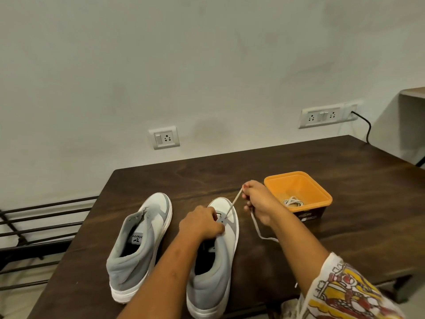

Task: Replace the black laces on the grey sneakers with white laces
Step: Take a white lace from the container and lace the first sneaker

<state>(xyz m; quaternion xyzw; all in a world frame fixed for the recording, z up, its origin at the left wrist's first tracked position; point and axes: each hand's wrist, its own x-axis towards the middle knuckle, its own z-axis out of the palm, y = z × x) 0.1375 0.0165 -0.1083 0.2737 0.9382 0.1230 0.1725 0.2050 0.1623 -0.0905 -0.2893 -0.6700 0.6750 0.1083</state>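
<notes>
Two grey and white sneakers stand on the dark wooden table [299, 256], toes pointing away from me. The left sneaker [140, 245] has no lace in it. My left hand [202, 223] grips the tongue and eyelet area of the right sneaker [220, 261]. My right hand [259, 201] pinches a white lace [233, 204] that runs taut from a front eyelet up to my fingers. The lace's loose end trails down over the table [259, 233] beside the shoe. No black lace is visible.
An orange square tub [322, 194] stands right of my right hand, with a coiled white lace [293, 201] inside. A black metal rack [34, 226] is left of the table. Wall sockets [164, 137] and a plugged cable [365, 127] are behind.
</notes>
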